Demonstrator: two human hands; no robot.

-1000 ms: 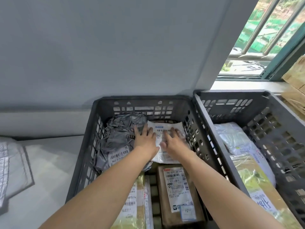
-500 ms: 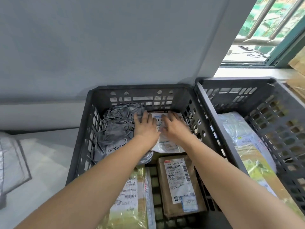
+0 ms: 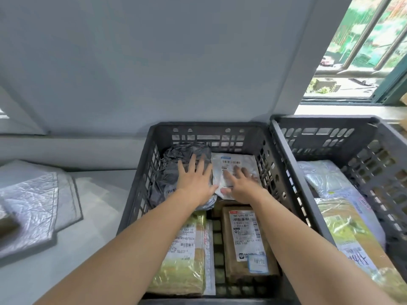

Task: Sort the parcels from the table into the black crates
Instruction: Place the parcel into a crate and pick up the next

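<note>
Grey wall (image 3: pixel 154 62) fills the upper half, with a barred window (image 3: pixel 363 51) at upper right. Below, a pale table (image 3: pixel 103 194) shows at left, with grey padded mailers (image 3: pixel 33 208) lying on it. Two black crates stand side by side: the centre crate (image 3: pixel 209 137) and the right crate (image 3: pixel 319 137).

The right crate holds a long film-wrapped parcel (image 3: pixel 348 230) and a white bag (image 3: pixel 321 179). In the centre crate, a yellow-green wrapped parcel (image 3: pixel 182 260) and a brown box (image 3: pixel 244 238) lie at the near end (both with printed labels facing up). A crumpled grey plastic parcel (image 3: pixel 174 159) and a flat white parcel (image 3: pixel 237 166) lie at the far end.

Two bare forearms reach into the centre crate. The left hand (image 3: pixel 193 179) rests palm down on the grey plastic parcel, fingers straight and spread. The right hand (image 3: pixel 242 186) rests on the white parcel, fingers straight and slightly apart.
</note>
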